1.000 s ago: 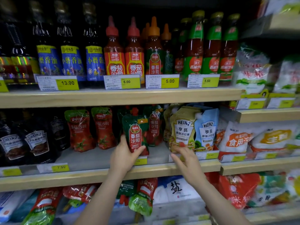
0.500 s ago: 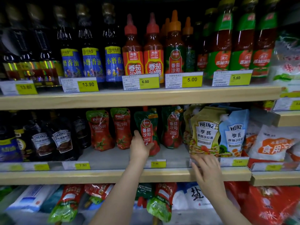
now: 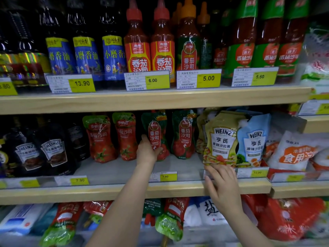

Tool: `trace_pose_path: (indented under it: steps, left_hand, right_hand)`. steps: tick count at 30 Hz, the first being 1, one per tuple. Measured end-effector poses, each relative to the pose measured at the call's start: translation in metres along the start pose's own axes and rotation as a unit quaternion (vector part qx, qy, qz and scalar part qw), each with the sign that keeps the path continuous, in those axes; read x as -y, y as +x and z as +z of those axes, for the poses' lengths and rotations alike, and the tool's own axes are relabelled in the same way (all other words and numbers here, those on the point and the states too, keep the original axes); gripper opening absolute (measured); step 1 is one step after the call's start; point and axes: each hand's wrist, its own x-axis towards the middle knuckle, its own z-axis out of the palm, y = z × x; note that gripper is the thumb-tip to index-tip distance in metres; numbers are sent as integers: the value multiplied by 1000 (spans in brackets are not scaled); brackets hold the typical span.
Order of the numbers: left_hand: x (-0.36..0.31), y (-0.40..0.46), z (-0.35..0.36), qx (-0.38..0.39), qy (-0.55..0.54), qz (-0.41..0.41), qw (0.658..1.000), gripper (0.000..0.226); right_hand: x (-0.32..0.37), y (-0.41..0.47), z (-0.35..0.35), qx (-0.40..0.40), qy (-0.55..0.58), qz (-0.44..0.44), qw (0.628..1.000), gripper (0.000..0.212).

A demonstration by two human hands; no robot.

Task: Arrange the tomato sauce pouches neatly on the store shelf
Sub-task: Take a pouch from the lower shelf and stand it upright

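Moved back into its row, the green ketchup pouch point(image 3: 156, 134) stands upright, left hand point(image 3: 146, 152) gripping it; right hand point(image 3: 222, 186) rests spread-fingered on the shelf edge point(image 3: 106, 192).

Head camera faces the middle shelf point(image 3: 135, 190) close, level, looking slightly down.

A shop: stocked shelves point(image 3: 154, 101) with yellow price tags point(image 3: 198, 78).

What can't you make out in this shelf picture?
All head view:
- Base of the green ketchup pouch: covered by the left hand.
- Price tag under the right hand: fingers cover it.
- 12.00 tag: small print blurred.
- Bottle tops on the upper shelf: cut off by the frame's top edge.
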Motion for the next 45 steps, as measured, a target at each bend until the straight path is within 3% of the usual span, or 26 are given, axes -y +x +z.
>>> trace_pose_path:
  steps: [5,9,11,14,17,19,22,25,34,37,39,42,45]
  left_hand:
    - [-1,-1,-1,5,1,-3,1000,82]
    - [-10,-13,-12,-16,20,-16,1000,96]
    - [-13,-33,-20,-73,36,54,995,90]
    - [-1,-86,-23,-106,43,238,964,63]
    - [35,-145,-8,-32,98,403,909,50]
    - [65,-176,6,49,144,453,879,59]
    - [103,-193,23,163,271,436,842,83]
    - [115,-193,31,208,335,403,826,90]
    - [105,-202,37,126,262,401,869,82]
    - [83,-194,21,69,164,407,896,60]
    - [65,-183,10,49,82,371,924,40]
    - [42,-168,-6,85,-22,253,964,19]
    - [28,-161,-14,120,-78,208,968,12]
  right_hand:
    - [2,1,-1,7,2,5,1000,31]
    - [4,0,-6,37,8,19,999,32]
    - [3,0,-11,68,9,11,998,34]
    - [-2,-1,-20,117,3,-3,993,39]
    - [1,-1,-23,125,6,-5,992,40]
    - [4,0,-24,117,15,1,993,38]
    - [6,-1,-25,117,23,11,993,36]
    - [5,-1,-27,128,31,12,991,37]
    - [3,3,-26,145,39,30,988,37]
    - [3,4,-30,160,43,37,985,38]
    - [5,7,-34,183,46,46,981,40]
    - [8,14,-43,226,57,66,970,45]
    - [13,16,-56,266,118,96,952,51]
